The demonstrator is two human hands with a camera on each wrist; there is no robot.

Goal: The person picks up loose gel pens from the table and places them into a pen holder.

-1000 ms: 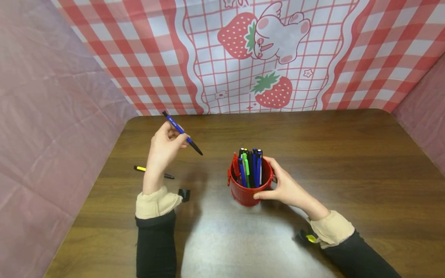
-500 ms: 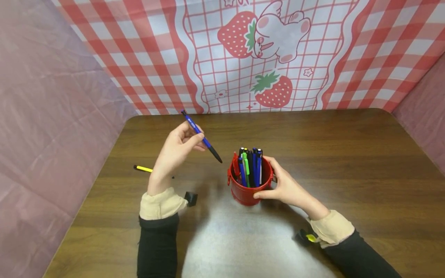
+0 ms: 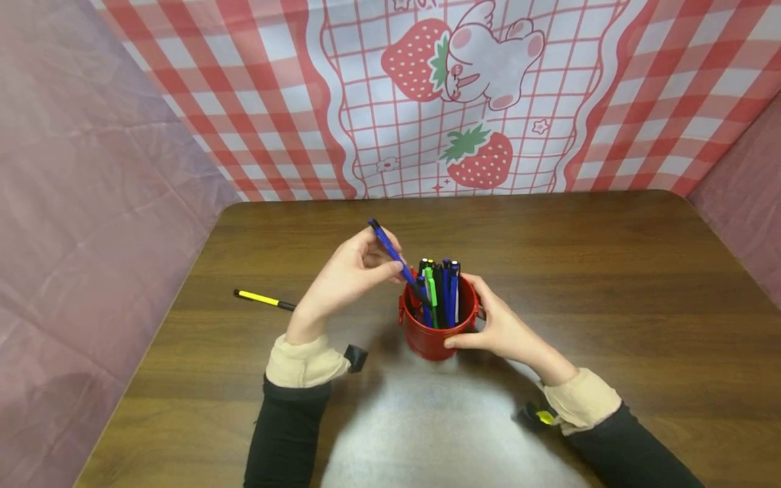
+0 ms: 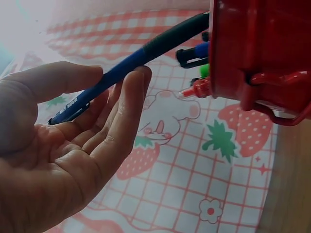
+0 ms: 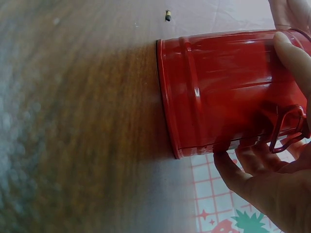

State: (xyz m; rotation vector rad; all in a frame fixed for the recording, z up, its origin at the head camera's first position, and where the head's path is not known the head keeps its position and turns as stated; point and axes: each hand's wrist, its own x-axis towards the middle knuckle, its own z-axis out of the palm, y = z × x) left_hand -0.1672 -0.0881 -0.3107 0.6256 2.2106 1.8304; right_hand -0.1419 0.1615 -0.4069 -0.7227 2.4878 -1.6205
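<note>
My left hand (image 3: 354,271) pinches a blue pen (image 3: 389,245) between thumb and fingers. The pen slants down, its black tip end over the mouth of a red metal bucket (image 3: 430,342). In the left wrist view the blue pen (image 4: 121,68) reaches the bucket's rim (image 4: 216,48). My right hand (image 3: 509,332) grips the bucket's right side, thumb in front and fingers round the back. The right wrist view shows the bucket (image 5: 228,87) standing upright on the table with the hand around it. Inside stand several pens, among them a green pen (image 3: 432,288) and blue ones.
A yellow and black pen (image 3: 259,297) lies on the wooden table (image 3: 586,271) at the left, partly behind the left wrist. A red-checked strawberry cloth (image 3: 482,156) hangs behind the table's far edge. Pink cloth (image 3: 91,203) covers the left side.
My left hand has moved right with the blue pen, from the left of the table to the bucket's mouth. More of the yellow pen shows. The right hand and bucket have stayed put.
</note>
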